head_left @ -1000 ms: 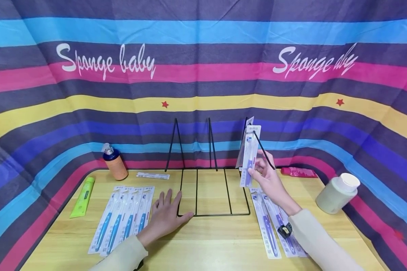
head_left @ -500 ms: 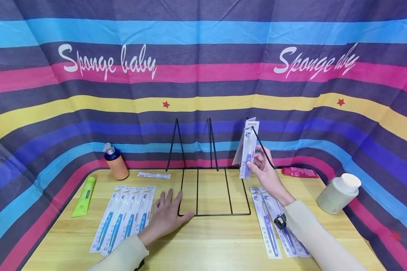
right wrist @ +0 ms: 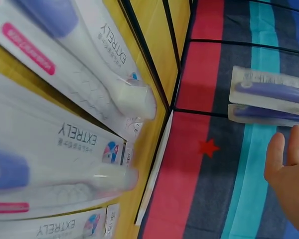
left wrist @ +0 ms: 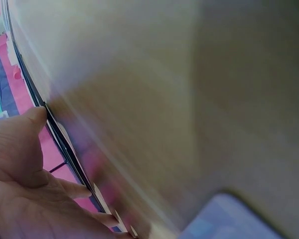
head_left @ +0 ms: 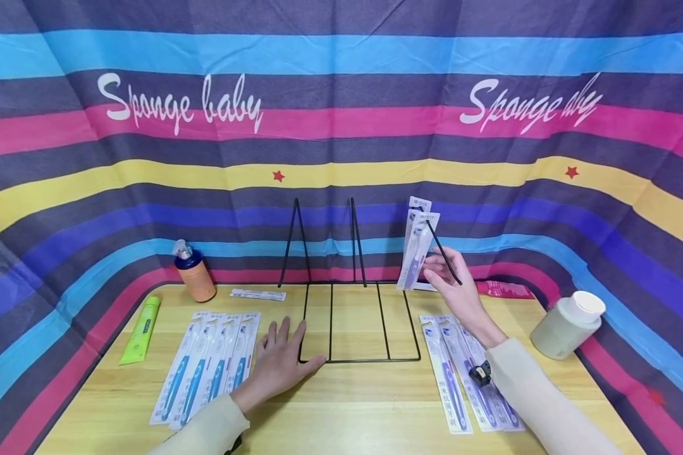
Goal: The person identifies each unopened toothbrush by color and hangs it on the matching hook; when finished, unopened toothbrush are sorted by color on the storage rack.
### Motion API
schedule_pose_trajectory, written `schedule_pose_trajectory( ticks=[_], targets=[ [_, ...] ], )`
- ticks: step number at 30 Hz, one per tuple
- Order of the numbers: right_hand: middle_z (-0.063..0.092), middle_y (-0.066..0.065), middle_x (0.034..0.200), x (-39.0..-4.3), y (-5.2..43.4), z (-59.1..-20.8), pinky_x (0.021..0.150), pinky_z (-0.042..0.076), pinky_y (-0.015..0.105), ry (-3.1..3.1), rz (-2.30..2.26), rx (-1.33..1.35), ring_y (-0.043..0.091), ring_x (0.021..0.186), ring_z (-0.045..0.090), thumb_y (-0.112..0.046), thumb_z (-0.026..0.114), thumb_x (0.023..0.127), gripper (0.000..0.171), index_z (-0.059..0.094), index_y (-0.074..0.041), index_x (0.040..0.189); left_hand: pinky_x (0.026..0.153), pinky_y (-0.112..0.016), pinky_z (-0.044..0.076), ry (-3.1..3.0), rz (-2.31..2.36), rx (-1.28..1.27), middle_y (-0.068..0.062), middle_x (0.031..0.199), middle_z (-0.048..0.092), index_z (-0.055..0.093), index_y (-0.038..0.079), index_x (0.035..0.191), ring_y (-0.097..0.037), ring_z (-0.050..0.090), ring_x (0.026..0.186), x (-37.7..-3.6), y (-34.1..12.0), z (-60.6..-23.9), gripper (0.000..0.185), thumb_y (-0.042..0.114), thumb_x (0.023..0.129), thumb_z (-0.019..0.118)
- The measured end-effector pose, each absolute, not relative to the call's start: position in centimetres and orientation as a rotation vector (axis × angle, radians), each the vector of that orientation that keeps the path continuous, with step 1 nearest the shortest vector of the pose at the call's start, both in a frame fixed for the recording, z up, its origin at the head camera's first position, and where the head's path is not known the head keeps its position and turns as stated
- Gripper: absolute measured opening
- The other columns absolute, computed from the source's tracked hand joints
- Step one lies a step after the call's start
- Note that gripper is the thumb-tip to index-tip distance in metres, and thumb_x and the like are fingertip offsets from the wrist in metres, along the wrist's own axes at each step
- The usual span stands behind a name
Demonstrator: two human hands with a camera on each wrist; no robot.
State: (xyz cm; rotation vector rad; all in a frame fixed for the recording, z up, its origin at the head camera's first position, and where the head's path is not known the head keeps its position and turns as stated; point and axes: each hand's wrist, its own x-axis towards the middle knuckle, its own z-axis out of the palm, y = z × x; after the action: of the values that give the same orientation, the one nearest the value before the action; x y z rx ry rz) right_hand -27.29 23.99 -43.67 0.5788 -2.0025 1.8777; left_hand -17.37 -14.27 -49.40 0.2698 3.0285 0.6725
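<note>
Packaged purple toothbrushes (head_left: 418, 249) hang from the right hook of a black wire rack (head_left: 370, 361). Just to their right is my right hand (head_left: 454, 284), fingers loosely bent and no longer pinching the front pack. In the right wrist view, that hand (right wrist: 291, 172) shows below the hanging packs (right wrist: 271, 94), a gap between. My left hand (head_left: 281, 359) lies spread on the table, its thumb and fingers at the rack's front left corner. The left wrist view shows the thumb and fingers of this hand (left wrist: 27, 169) along the dark wire.
Blue toothbrush packs (head_left: 205, 373) lie left, purple packs (head_left: 449, 379) right. Around them are a green tube (head_left: 141, 332), a pump bottle (head_left: 196, 275), a pink tube (head_left: 503, 289), a white-capped jar (head_left: 566, 328) and a small flat packet (head_left: 258, 294). Striped cloth (head_left: 341, 139) encloses the back.
The right hand slid the front toothbrush pack back along the hook, then let go. The pack now hangs beside the others. The left hand has stayed in place.
</note>
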Motion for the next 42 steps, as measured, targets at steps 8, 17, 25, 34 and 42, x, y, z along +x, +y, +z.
schedule_pose_trajectory(
  ticks=[8, 17, 25, 34, 42],
  targets=[
    [0.059, 0.034, 0.134, -25.4, 25.1, -43.6, 0.098, 0.054, 0.022, -2.058, 1.808, 0.538, 0.020, 0.118, 0.066, 0.004, 0.065, 0.107, 0.049, 0.045, 0.007, 0.151, 0.119, -0.080, 0.019, 3.033, 0.664, 0.280, -0.037, 0.170, 0.027, 0.044, 0.002, 0.166, -0.064, 0.019, 0.155, -17.4, -14.2, -49.5, 0.096, 0.065, 0.099, 0.071],
    [0.060, 0.013, 0.132, -22.5, 26.7, -43.1, 0.099, 0.053, 0.020, -2.058, 1.828, 0.498, 0.012, 0.125, 0.066, 0.003, 0.065, 0.107, 0.046, 0.049, 0.004, 0.150, 0.119, -0.080, 0.020, 3.039, 0.654, 0.279, -0.036, 0.170, 0.028, 0.045, 0.003, 0.165, -0.064, 0.020, 0.155, -17.5, -14.3, -49.6, 0.095, 0.066, 0.099, 0.071],
    [0.064, 0.004, 0.129, -19.0, 28.9, -44.2, 0.092, 0.056, 0.019, -2.102, 1.823, 0.406, 0.015, 0.117, 0.064, 0.002, 0.063, 0.109, 0.042, 0.051, 0.007, 0.148, 0.118, -0.080, 0.021, 3.046, 0.656, 0.289, -0.037, 0.169, 0.029, 0.046, 0.002, 0.164, -0.064, 0.021, 0.154, -17.4, -14.3, -49.5, 0.094, 0.065, 0.099, 0.072],
    [0.067, -0.010, 0.125, -15.2, 31.8, -46.9, 0.089, 0.055, 0.017, -2.257, 1.748, 0.207, 0.004, 0.110, 0.065, -0.003, 0.066, 0.109, 0.040, 0.056, -0.001, 0.148, 0.119, -0.080, 0.020, 3.043, 0.665, 0.287, -0.037, 0.170, 0.028, 0.045, 0.003, 0.165, -0.064, 0.020, 0.155, -17.4, -14.3, -49.4, 0.095, 0.065, 0.099, 0.071],
    [0.070, 0.001, 0.120, -13.5, 33.9, -48.3, 0.078, 0.062, 0.028, -2.495, 1.780, -0.137, 0.001, 0.096, 0.068, -0.005, 0.071, 0.106, 0.052, 0.048, 0.015, 0.148, 0.119, -0.080, 0.019, 3.034, 0.677, 0.283, -0.037, 0.170, 0.027, 0.045, 0.003, 0.165, -0.064, 0.020, 0.155, -17.4, -14.3, -49.5, 0.095, 0.065, 0.099, 0.071]
  ],
)
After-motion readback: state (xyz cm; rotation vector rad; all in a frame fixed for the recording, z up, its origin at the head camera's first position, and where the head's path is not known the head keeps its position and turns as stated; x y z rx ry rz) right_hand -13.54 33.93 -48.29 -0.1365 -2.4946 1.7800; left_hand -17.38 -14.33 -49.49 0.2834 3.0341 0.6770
